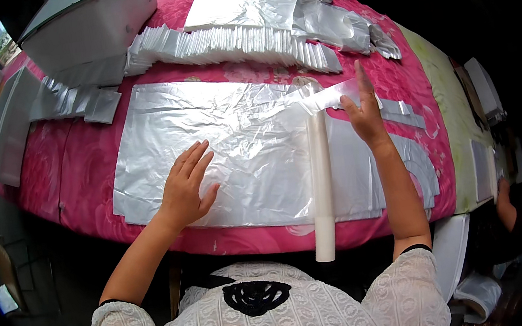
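Note:
A stack of thin silvery-white plastic bags (202, 111) lies spread on the pink cloth in front of me. My left hand (187, 188) is open over the left part of the stack, fingers spread, nothing in them. Across the bags' right part rests a long pale tube (320, 182), its near end reaching past the table edge. A narrow plastic strip (334, 96), like a bag handle, crosses over the tube's far end. My right hand (364, 111) is at that strip, fingers stretched upward and thumb apart, touching it. Cut-out handle ends (421, 166) fan out beneath my right forearm.
Behind the stack runs a long row of folded plastic bundles (227, 44), with another bag pile (241, 2) beyond it. A white box (94, 27) stands far left, near a pale bin (9, 129) and a smaller folded pile (81, 103). Another person's arm (506, 208) shows at right.

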Tool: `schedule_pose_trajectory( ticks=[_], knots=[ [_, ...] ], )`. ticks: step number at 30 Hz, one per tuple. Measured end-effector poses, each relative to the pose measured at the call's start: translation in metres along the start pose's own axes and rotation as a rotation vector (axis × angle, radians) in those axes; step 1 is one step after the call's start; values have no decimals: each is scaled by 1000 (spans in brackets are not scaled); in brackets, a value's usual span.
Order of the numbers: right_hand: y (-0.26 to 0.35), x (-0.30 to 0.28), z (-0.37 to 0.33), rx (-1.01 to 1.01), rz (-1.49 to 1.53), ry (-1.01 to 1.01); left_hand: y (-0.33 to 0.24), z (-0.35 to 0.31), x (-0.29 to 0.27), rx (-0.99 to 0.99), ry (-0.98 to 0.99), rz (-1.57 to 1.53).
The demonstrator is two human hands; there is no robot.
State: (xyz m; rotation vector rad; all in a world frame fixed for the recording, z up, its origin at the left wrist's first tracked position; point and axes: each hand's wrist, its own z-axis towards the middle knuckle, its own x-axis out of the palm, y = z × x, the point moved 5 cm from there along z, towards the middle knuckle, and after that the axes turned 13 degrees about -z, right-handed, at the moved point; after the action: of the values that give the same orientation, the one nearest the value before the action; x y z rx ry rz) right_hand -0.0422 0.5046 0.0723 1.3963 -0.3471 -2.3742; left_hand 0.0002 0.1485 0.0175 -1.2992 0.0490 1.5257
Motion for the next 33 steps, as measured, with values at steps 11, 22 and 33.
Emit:
schedule_pose_trajectory(
  ticks=[11,22,33],
  knots=[
    [-252,-166,-68,1063,881,-919,26,-20,-8,-198,-67,29],
    [57,15,-154,-443,-67,499,13,-27,-13,-216,-68,-20],
    [257,73,-108,-759,894,674,6,-74,-50,-297,-135,-62]
  ],
)
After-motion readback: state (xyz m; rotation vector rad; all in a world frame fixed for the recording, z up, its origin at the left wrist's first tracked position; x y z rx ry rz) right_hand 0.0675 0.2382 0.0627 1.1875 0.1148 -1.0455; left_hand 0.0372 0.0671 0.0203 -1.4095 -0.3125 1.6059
